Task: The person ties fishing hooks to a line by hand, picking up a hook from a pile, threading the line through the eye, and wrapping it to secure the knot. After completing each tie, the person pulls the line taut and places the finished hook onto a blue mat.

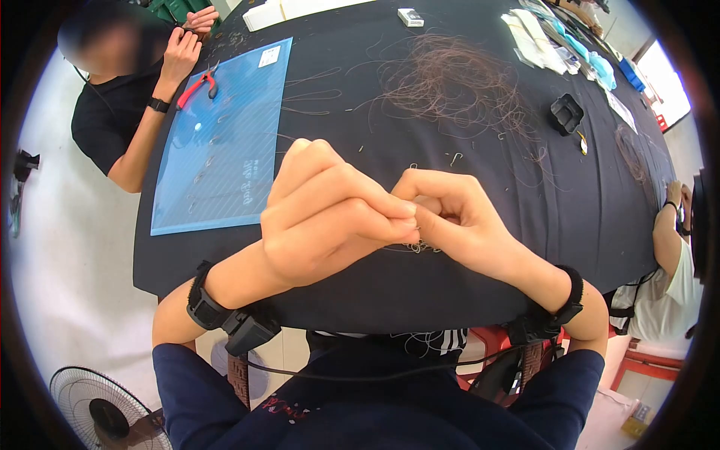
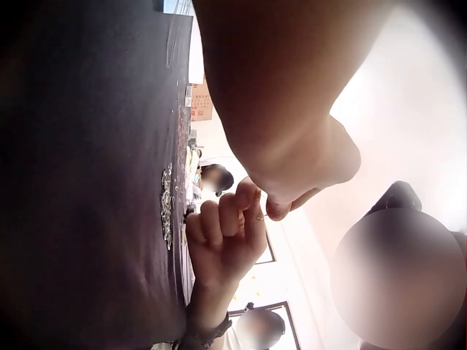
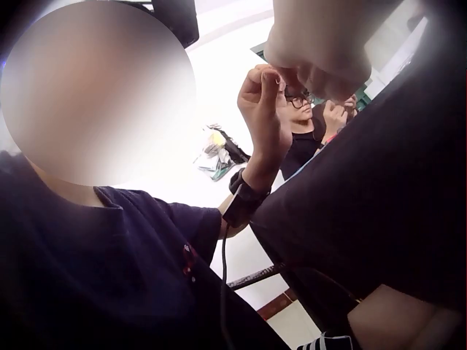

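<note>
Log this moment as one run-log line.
left hand + right hand: pinching fine piece between them | metal bits: piled below | red-handled pliers: on blue folder | brown strands: tangled on black cloth

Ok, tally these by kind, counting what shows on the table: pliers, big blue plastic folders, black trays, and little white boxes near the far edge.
Pliers: 1
Blue plastic folder: 1
Black tray: 1
Little white box: 1
Total: 4
</note>
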